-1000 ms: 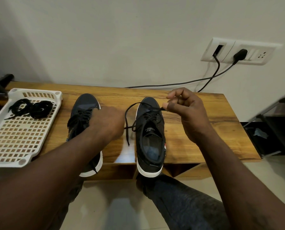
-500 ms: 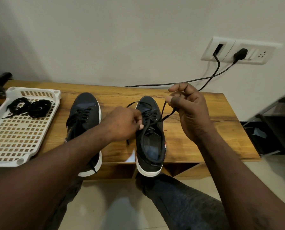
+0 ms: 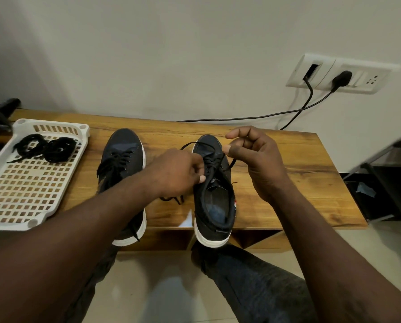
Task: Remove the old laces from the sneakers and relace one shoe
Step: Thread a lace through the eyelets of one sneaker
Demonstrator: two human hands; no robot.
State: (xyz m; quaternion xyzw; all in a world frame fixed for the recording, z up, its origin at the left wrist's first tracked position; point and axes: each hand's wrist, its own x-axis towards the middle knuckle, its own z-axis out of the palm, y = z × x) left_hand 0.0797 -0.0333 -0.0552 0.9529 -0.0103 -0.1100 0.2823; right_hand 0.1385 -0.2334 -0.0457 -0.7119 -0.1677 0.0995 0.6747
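Head view: on a grained wooden bench top [image 3: 288, 173] two shoes are set side by side, toes toward the far wall. The right-hand dark canvas sneaker [image 3: 214, 199], white-soled, is being worked on. Its thin black lace [image 3: 212, 163] is pinched at the upper eyelets by the curled fingers of the left hand [image 3: 178, 171], and a strand of it is gripped between thumb and forefinger of the right hand [image 3: 253, 155], which is raised just beside the shoe's far right side. One loose end is seen lying on the bench between the shoes, while the lower crossings are threaded. The left-hand dark canvas sneaker [image 3: 122, 155] is laced throughout and untouched. At the far left, two coiled black laces [image 3: 45, 148] are held in a white perforated plastic tray [image 3: 20, 201]; these are judged to be the replacements. Removal is thus judged barely begun on one shoe, with the second shoe and all relacing left to do.
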